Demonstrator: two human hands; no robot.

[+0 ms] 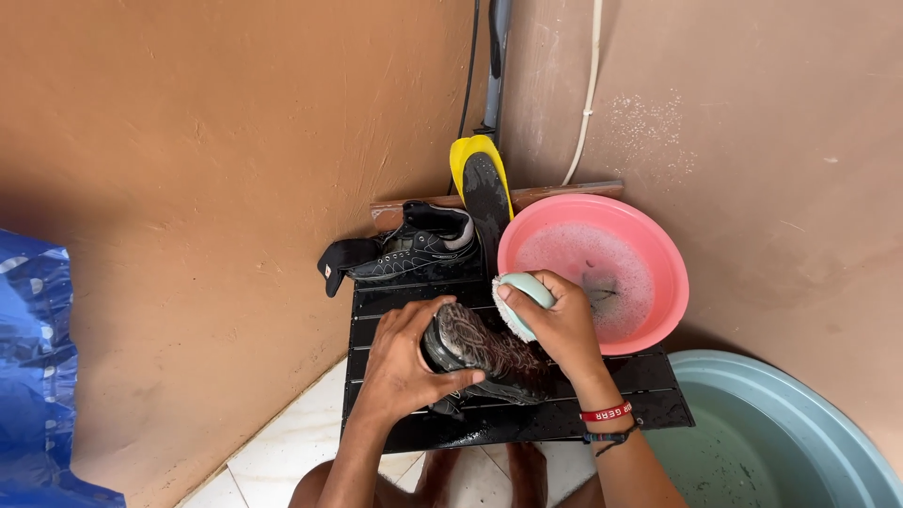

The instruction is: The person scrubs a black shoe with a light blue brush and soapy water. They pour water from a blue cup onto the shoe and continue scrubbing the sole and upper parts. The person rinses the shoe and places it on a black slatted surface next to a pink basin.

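Two basins sit off to the right of the right hand point(564, 325): a big grey-green tub point(800, 433) below, a pink soapy basin point(602, 268) just beside it. Under both hands is a black slatted stool point(395, 310). The left hand point(400, 362) is wrapped around a dark shoe point(489, 353), sole up. The right hand grips a pale scrub brush point(515, 303), bristles probably touching the sole.

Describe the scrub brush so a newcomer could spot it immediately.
Start at the pink basin of soapy water in the corner. Just left of its rim, the right hand holds the brush against a dark shoe: pale green back, white bristles, unlike the black footwear around it.
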